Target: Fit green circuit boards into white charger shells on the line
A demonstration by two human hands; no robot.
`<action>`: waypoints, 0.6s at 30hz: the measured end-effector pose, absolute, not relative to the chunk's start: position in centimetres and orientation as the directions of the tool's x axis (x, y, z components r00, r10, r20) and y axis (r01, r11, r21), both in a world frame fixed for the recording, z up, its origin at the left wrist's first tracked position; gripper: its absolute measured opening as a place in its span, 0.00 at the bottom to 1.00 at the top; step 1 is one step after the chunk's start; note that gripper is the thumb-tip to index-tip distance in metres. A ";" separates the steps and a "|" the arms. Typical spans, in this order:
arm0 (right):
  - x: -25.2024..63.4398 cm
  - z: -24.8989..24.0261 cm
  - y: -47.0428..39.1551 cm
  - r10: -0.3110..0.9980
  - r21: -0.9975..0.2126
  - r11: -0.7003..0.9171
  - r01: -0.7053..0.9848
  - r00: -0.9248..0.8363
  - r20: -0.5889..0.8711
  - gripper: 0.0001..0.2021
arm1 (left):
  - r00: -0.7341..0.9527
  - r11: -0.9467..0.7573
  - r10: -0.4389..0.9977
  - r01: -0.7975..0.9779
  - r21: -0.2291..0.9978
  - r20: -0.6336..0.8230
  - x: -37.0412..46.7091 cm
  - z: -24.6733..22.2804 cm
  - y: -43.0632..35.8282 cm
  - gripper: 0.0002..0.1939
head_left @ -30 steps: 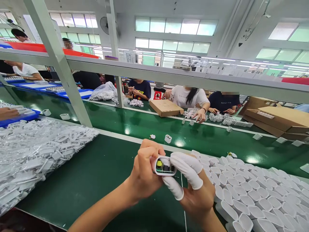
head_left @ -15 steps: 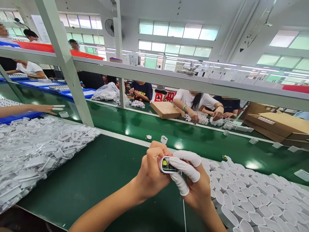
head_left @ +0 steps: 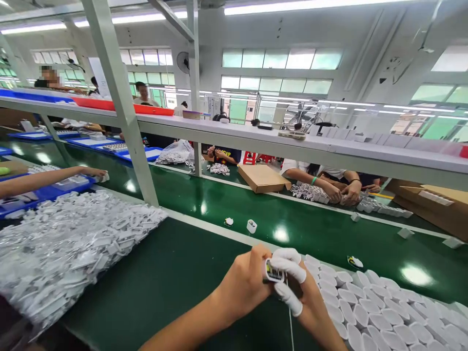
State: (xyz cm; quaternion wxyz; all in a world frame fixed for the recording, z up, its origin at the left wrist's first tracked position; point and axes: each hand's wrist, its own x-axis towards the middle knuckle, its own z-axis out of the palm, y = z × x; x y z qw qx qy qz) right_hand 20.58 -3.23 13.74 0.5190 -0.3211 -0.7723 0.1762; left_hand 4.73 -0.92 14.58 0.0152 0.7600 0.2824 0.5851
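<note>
My left hand [head_left: 245, 279] is closed round a small white plastic housing [head_left: 266, 276], its open end turned towards me. Inside that end a circuit board [head_left: 275, 271] with a yellow part shows. My right hand [head_left: 309, 298] wears white finger covers on the thumb and fingers. Its fingertips rest on the housing's open end and side, so the two hands hold the piece between them, above the green work surface. The palm side of my left fingers is hidden.
Rows of white housings [head_left: 387, 312] stand at right; a heap of white plastic parts [head_left: 73, 243] lies at left. On the green belt [head_left: 204, 209] are a housing [head_left: 251, 225] and loose circuit boards [head_left: 354, 262]. A metal post [head_left: 120, 97] rises at left. Co-workers' hands [head_left: 343, 191] work opposite.
The camera view has tilted up and turned left. Both my hands still hold the housing, now lower in view. At left a co-worker's hand has reached a white part on the belt.
</note>
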 end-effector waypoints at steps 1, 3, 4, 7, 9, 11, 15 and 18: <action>20.2 13.4 -2.3 0.738 -0.672 0.673 0.309 -0.213 0.641 0.16 | 0.154 -0.818 0.474 0.440 0.369 0.867 4.0 15.2 -0.8 0.14; 18.5 12.6 0.8 0.837 -0.765 0.537 0.354 -0.107 0.537 0.23 | 0.064 -0.735 0.567 0.490 0.469 0.821 1.8 16.8 -0.5 0.19; 17.1 12.0 3.0 0.863 -0.773 0.492 0.401 -0.105 0.495 0.24 | -0.040 -0.675 0.608 0.501 0.542 0.793 0.4 17.6 -0.2 0.21; 12.1 10.2 10.1 0.920 -0.719 0.380 0.583 -0.160 0.357 0.19 | -0.353 -0.571 0.631 0.391 0.721 0.691 -4.0 19.5 0.2 0.27; 9.1 9.4 13.9 0.942 -0.644 0.330 0.690 -0.199 0.270 0.18 | -0.442 -0.593 0.635 0.248 0.766 0.634 -6.4 20.1 0.2 0.31; 7.2 8.8 16.2 0.958 -0.574 0.286 0.767 -0.212 0.194 0.17 | -0.462 -0.633 0.651 0.108 0.767 0.602 -8.2 20.3 0.0 0.32; 6.8 7.9 17.3 0.974 -0.474 0.225 0.851 -0.209 0.086 0.17 | -0.424 -0.650 0.703 -0.056 0.758 0.572 -9.7 20.4 -0.1 0.28; 7.7 7.0 16.4 0.970 -0.418 0.227 0.879 -0.241 0.021 0.16 | -0.402 -0.658 0.707 -0.073 0.750 0.582 -9.2 20.6 -0.1 0.27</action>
